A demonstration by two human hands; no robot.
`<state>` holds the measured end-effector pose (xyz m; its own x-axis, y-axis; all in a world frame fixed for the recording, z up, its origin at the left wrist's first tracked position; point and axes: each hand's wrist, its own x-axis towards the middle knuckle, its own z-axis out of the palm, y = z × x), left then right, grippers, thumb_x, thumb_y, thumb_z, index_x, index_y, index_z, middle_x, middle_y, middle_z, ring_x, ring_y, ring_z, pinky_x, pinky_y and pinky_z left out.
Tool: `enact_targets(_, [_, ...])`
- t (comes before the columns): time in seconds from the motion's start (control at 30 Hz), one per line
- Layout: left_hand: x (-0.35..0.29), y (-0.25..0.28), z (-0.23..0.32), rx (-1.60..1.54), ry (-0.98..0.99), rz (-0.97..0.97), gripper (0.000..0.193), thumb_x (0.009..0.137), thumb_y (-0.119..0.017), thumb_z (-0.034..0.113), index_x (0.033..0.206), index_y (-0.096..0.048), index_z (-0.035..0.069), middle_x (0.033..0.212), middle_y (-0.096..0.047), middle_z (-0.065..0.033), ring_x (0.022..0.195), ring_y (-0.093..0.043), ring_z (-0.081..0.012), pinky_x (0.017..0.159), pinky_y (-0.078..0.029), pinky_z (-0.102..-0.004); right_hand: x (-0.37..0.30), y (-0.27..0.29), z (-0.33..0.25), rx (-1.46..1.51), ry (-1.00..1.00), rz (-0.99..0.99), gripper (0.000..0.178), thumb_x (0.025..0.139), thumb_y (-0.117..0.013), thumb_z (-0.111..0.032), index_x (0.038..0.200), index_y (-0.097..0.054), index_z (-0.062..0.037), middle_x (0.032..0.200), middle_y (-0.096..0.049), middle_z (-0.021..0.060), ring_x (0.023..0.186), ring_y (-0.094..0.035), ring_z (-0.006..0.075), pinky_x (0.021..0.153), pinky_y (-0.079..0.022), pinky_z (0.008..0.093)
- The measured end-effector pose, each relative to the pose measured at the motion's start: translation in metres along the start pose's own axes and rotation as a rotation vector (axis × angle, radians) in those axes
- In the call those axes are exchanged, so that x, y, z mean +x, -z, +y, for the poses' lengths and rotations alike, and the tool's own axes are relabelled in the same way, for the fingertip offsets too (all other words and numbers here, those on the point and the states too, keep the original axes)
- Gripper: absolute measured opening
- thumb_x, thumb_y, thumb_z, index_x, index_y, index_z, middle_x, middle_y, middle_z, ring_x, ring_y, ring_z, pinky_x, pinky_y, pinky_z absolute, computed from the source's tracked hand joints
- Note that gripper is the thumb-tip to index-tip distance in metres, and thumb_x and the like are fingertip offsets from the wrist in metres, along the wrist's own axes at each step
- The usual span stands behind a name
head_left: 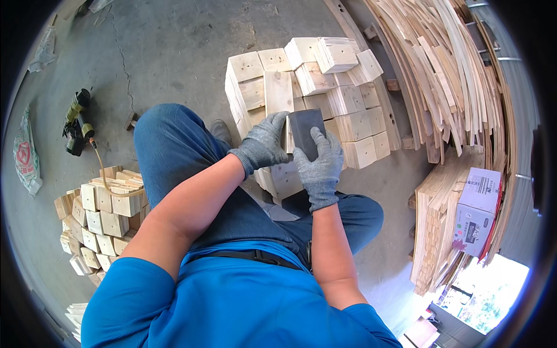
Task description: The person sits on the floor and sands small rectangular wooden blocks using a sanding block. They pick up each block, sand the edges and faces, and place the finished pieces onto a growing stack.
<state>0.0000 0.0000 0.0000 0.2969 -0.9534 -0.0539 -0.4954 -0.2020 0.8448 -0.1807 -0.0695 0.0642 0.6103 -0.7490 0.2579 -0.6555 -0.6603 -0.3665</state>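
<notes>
The left hand [267, 142] and right hand [320, 165], both in gray gloves, hold a dark block [304, 130] between them, over the near side of a pile of wood blocks [357, 124]. The left hand grips its left side, by a pale edge [286, 139]. I can't tell if edge and block are one thing. The right fingers lie on top; its thumb is at the near end. The left fingertips and the block's underside are hidden.

The hands and knees cover part of the pile. The left arm hides some of another pile [104, 223]. A tool [76, 124] with a hose [102, 174] sits left, near a bag [26, 153]. Long sticks [435, 58] run off the top right, beyond a box [478, 211].
</notes>
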Motion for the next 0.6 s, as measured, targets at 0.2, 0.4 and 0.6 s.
enact_targets(0.2, [-0.0005,0.0,-0.0014,0.005,-0.007,0.004,0.114,0.067,-0.095,0.047,0.158,-0.04,0.006,0.151,-0.052,-0.0249,0.141,-0.055,-0.0422,0.12,-0.047,-0.0472,-0.0003,-0.0003,-0.0033,0.008,-0.031,-0.008,0.069,0.078,-0.093,-0.025,0.142,-0.07,-0.0104,0.142,-0.061,0.0274,0.134,-0.057,0.0443,0.116,-0.045,0.054])
enact_targets(0.4, [0.0012,-0.0008,-0.0028,-0.006,-0.006,-0.003,0.115,0.067,-0.095,0.048,0.158,-0.04,0.006,0.151,-0.052,-0.0251,0.141,-0.054,-0.0421,0.12,-0.047,-0.0472,0.0,0.0003,-0.0034,0.007,-0.021,-0.003,0.069,0.078,-0.093,-0.024,0.141,-0.07,-0.0099,0.142,-0.062,0.0273,0.134,-0.057,0.0441,0.116,-0.045,0.0537])
enact_targets(0.6, [0.0007,-0.0002,-0.0004,-0.003,-0.01,-0.003,0.11,0.069,-0.094,0.041,0.158,-0.04,0.005,0.15,-0.053,-0.0262,0.141,-0.054,-0.0429,0.121,-0.046,-0.0464,-0.0006,0.0003,-0.0026,0.016,-0.037,-0.006,0.07,0.077,-0.093,-0.024,0.142,-0.07,-0.01,0.142,-0.062,0.0271,0.133,-0.057,0.0438,0.116,-0.046,0.0538])
